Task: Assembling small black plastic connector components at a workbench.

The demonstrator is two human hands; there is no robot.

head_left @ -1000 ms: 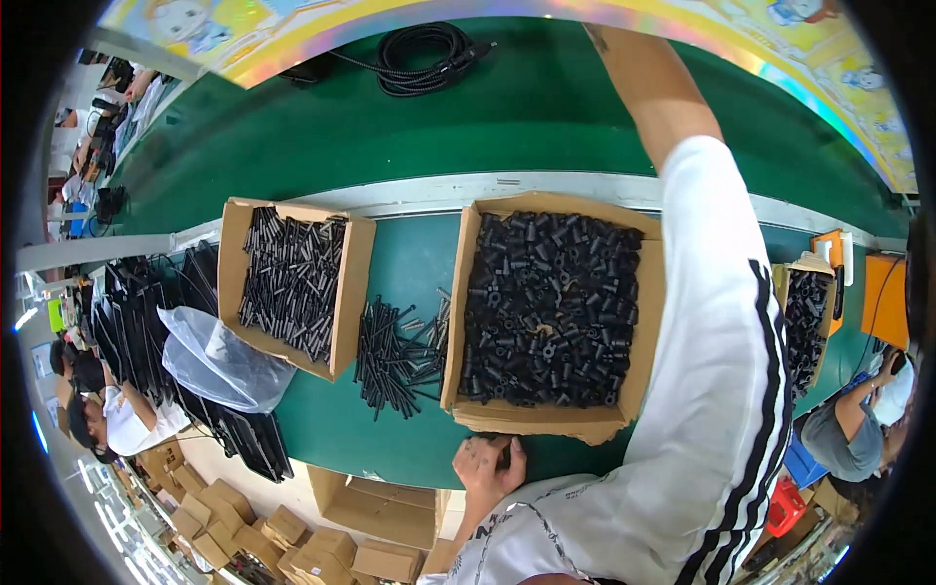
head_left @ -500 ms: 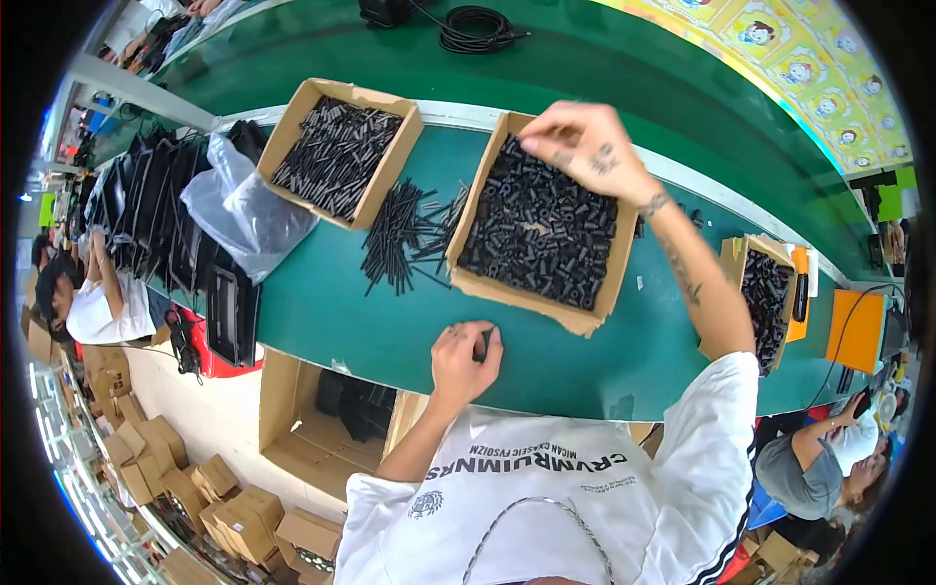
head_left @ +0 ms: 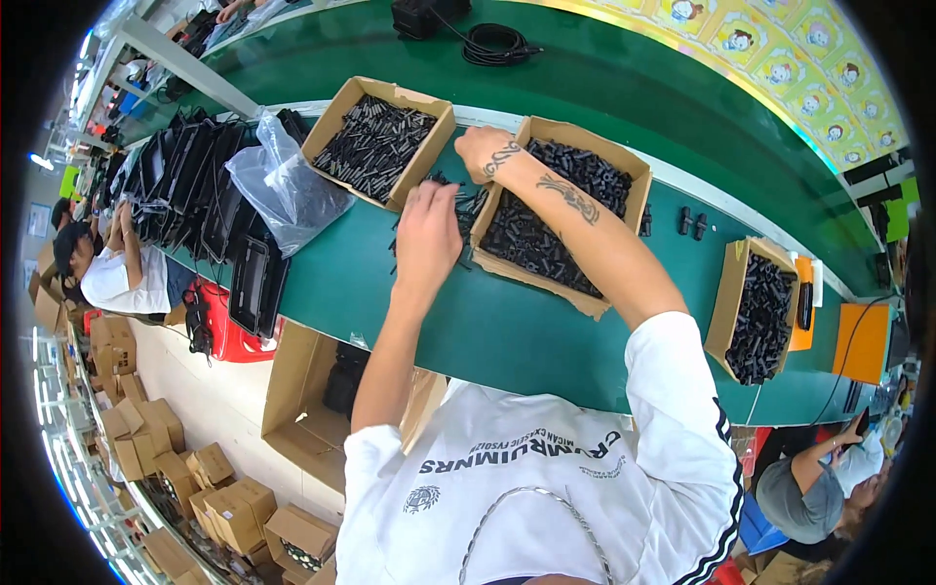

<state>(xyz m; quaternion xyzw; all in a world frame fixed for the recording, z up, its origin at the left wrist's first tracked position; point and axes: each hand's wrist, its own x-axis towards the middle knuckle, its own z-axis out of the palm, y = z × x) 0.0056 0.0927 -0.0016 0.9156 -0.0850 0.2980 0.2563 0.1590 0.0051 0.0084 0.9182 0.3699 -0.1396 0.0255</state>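
Observation:
My left hand (head_left: 429, 229) is down at a loose pile of thin black rods (head_left: 476, 210) on the green table. Its fingers are bent together over the rods, and what they grip is hidden. My right hand (head_left: 478, 153) is curled at the far left corner of a cardboard box of short black fittings (head_left: 531, 239), its fingertips hidden from view. My right forearm crosses over that box. Left of the pile stands another cardboard box, full of short dark rods (head_left: 375, 146).
A crumpled clear plastic bag (head_left: 288, 190) and stacked black frames (head_left: 185, 175) lie at the left. Loose black fittings (head_left: 693, 223) and a smaller box of black parts (head_left: 760, 312) are to the right. A coiled black cable (head_left: 495, 44) rests at the back. Co-workers sit at both sides.
My left hand has moved from the table's near side, where it held a small black piece, forward to the rods. My right hand has swung left from above the fittings box to its left corner.

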